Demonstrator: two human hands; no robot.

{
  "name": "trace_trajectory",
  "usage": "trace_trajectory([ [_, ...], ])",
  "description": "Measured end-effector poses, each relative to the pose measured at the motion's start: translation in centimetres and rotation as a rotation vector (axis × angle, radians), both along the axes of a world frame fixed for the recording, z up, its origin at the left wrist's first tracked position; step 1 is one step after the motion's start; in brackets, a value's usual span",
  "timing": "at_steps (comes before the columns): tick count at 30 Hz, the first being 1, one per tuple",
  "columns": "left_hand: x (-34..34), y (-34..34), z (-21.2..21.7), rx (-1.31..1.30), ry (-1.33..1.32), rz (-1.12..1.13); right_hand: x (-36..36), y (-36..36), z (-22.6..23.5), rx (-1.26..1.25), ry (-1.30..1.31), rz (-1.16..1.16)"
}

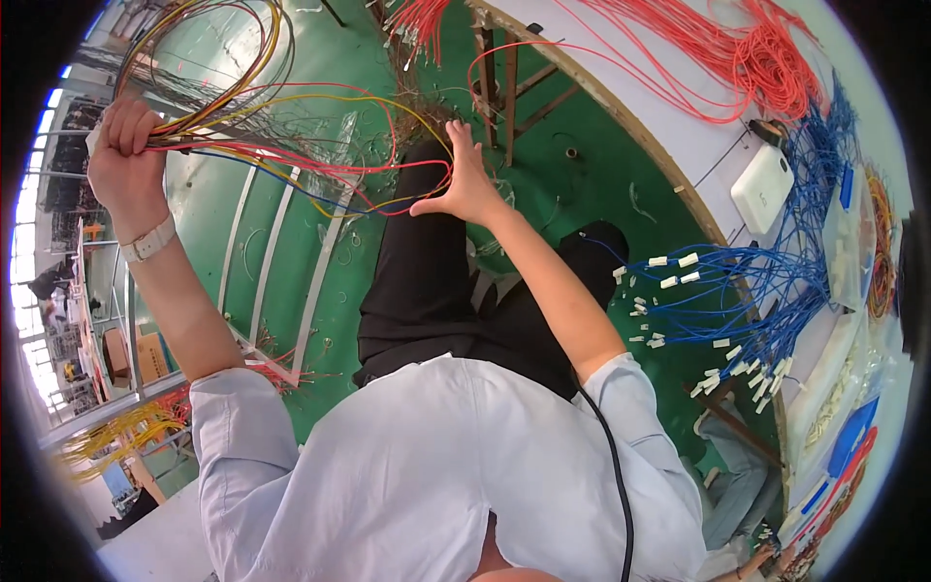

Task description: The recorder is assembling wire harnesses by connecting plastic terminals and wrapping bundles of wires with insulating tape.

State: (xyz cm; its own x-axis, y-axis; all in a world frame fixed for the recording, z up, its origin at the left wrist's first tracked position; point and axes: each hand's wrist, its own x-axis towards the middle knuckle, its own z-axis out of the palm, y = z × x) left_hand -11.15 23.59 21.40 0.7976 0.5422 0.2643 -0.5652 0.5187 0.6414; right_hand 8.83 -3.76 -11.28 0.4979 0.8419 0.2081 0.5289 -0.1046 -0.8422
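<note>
My left hand [128,160], raised at the upper left, is closed round a bundle of coloured wires [181,127] in black, red, yellow and blue. Part of that bundle curls up in loops above the fist, and the rest stretches across to the right. My right hand [467,182] is held above my knee with thumb and fingers spread apart. Bent ends of the red, yellow and blue wires lie by its thumb and palm; whether they touch the skin I cannot tell.
On the curved-edge table [669,160] at the right lie a heap of red wires [766,68], a white box-shaped device [762,189] and blue wires [810,262] with white connectors hanging over the edge. Metal rails [323,262] run along the green floor. Another person's leg [742,475] shows lower right.
</note>
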Motion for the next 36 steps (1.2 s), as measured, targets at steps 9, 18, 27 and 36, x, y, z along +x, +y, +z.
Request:
trace_trajectory([
  [9,-1.0,0.4,0.4,0.035,-0.009,0.026,2.7,3.3,1.0,-0.165,0.745,0.534],
  [18,-3.5,3.4,1.5,0.017,-0.022,0.081,1.8,3.3,-1.6,-0.046,1.160,0.696],
  [27,-4.8,4.6,1.6,-0.035,0.015,0.120,0.3,3.4,-1.5,-0.021,0.892,0.598],
  [36,-7.6,7.5,1.6,0.016,0.016,0.122,3.3,-0.3,-2.8,0.069,1.074,0.309],
])
